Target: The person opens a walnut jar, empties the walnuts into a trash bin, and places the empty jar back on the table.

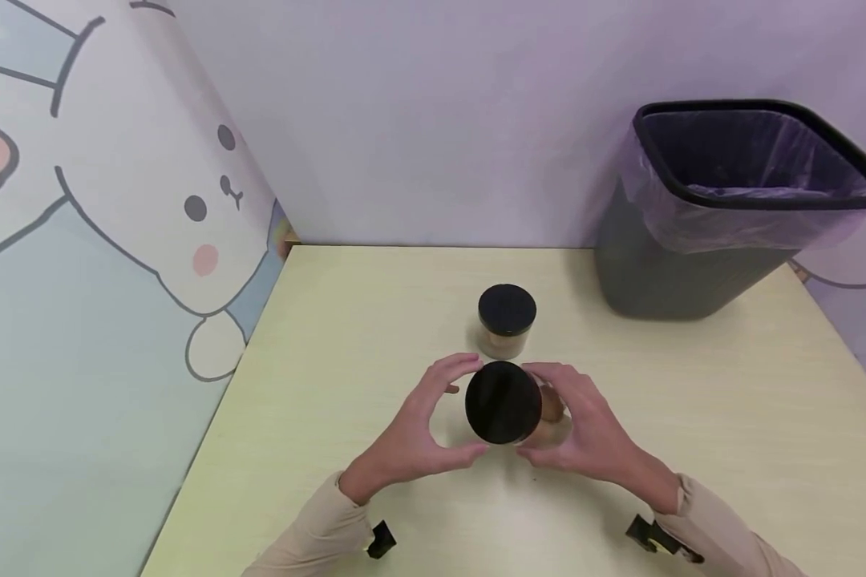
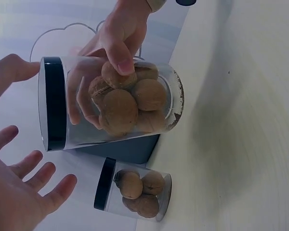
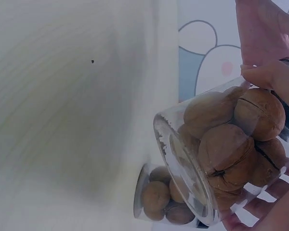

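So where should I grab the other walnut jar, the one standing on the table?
Probably the clear glass wall of the standing jar, below its black lid, coming from the near side. It stands upright and free, with the bin off to its right.

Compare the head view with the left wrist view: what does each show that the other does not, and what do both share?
Only the head view shows the lined bin, the rabbit picture on the wall, the jar lids from above and both sleeves.

Only the left wrist view shows the nuts through the glass of the held jar, and those in the second jar.

Both show the right hand gripping the held jar, the left hand open at its lid, and the second jar on the table.
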`<state>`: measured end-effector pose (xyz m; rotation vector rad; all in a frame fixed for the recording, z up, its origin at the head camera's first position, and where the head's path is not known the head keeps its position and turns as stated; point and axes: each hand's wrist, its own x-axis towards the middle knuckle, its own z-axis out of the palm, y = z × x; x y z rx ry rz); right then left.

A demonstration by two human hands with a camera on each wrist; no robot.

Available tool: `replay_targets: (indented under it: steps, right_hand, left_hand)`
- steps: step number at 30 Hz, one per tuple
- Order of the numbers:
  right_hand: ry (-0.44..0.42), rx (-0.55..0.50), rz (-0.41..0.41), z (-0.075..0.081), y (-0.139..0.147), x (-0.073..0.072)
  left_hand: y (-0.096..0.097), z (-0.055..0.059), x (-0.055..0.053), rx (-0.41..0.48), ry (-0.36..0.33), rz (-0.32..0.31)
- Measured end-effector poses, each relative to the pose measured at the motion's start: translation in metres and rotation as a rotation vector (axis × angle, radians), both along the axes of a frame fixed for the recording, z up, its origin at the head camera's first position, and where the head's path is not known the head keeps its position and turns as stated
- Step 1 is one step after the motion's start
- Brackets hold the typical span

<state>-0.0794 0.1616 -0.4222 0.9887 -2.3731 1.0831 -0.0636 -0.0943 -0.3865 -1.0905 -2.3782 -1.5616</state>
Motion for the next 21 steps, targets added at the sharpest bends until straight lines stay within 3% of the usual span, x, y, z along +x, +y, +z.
replay_targets:
  steps: [5,21]
  right_hand:
    - [0.024,0.05,-0.036,0.003,-0.002,0.003]
    - [0.073,0.151,-0.064,0.014,-0.003,0.009]
  left_hand:
    - [-0.003,-0.007,-0.002,-0.019,0.007,-0.003]
    - [0.001,-0.001,0.002,-0.069,-0.005,-0.006]
